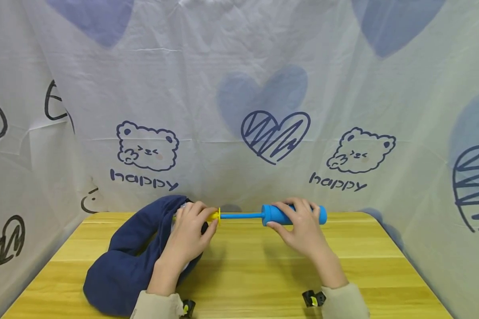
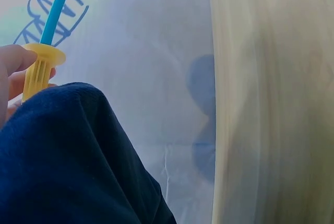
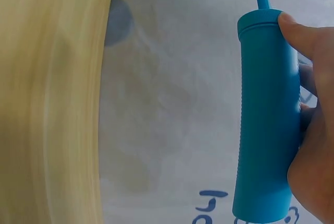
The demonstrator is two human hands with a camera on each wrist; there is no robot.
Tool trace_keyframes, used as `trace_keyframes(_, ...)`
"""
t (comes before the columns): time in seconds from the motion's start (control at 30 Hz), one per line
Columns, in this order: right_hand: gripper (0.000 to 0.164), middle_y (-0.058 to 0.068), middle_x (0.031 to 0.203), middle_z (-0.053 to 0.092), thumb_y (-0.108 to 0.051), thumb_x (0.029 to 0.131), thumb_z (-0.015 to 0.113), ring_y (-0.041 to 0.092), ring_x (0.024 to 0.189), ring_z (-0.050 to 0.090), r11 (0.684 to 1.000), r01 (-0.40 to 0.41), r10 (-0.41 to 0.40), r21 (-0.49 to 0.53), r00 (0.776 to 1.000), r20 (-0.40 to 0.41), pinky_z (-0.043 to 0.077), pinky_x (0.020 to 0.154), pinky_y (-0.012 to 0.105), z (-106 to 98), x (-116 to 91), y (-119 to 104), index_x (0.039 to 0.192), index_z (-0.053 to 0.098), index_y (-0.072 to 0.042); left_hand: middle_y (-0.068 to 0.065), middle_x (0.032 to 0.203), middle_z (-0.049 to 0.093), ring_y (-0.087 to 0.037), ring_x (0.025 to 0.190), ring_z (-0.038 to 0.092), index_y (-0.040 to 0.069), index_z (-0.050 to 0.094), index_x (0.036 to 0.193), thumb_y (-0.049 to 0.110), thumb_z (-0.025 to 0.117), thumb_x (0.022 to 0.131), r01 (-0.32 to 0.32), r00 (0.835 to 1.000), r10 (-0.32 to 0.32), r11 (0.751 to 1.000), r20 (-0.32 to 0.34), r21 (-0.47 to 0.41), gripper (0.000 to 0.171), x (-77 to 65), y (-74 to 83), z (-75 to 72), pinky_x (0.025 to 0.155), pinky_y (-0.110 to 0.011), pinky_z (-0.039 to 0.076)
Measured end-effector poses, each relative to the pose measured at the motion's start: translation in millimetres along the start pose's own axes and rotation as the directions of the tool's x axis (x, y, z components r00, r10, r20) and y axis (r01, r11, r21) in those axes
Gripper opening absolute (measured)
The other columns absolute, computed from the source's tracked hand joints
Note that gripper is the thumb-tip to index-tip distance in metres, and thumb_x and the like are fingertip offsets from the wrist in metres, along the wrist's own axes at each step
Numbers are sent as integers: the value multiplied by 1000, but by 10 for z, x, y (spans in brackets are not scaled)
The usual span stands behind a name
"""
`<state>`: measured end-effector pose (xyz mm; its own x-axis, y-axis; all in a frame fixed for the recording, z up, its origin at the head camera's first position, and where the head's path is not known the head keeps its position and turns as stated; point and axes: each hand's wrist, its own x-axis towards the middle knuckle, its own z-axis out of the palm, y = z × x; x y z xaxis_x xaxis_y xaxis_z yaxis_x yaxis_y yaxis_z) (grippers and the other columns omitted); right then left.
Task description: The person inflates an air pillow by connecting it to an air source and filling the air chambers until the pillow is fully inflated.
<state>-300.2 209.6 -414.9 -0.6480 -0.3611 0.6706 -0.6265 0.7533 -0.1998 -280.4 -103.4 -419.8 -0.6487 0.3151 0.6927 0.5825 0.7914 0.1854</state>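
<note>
Head view: over the table [image 1: 243, 274], the left hand [image 1: 191, 232] pinches the yellow nozzle [image 1: 214, 216] at the navy cushion [image 1: 117, 279]; the right hand [image 1: 303, 230] grips the blue barrel [image 1: 274, 215], the blue rod [image 1: 241, 215] exposed between. Left wrist view: the pinch lies beside the nozzle's flange [image 2: 55, 54]; holding it still should limit slippage. Right wrist view: the grip lies along the barrel; strokes are probably best kept in line with the rod.

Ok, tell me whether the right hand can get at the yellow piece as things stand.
Probably not without letting go: the right hand holds the blue cylinder, and the left hand grips the yellow piece.
</note>
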Motion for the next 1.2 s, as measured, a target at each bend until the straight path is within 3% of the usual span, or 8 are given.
trace_keyframes(0.37, 56, 16, 125, 62, -37, 84, 86, 42, 120, 53, 999, -35, 35, -6, 999, -2, 23, 104, 66, -86, -13, 84, 132, 70, -13, -4, 104, 61, -25, 93, 47, 8, 75, 117, 18, 75, 97, 40, 999, -40, 999, -4, 0, 23, -20, -73, -69, 87, -44, 36)
trace_keyframes(1.2, 53, 18, 121, 64, -44, 86, 82, 38, 116, 58, 998, 45, -46, -32, 998, -31, 30, 100, 70, 225, 42, -318, 130, 72, -16, -6, 106, 62, -26, 94, 50, 11, 75, 118, 22, 69, 102, -38, 998, 36, 998, 44, 45, 21, 30, 159, 136, 87, -46, 39)
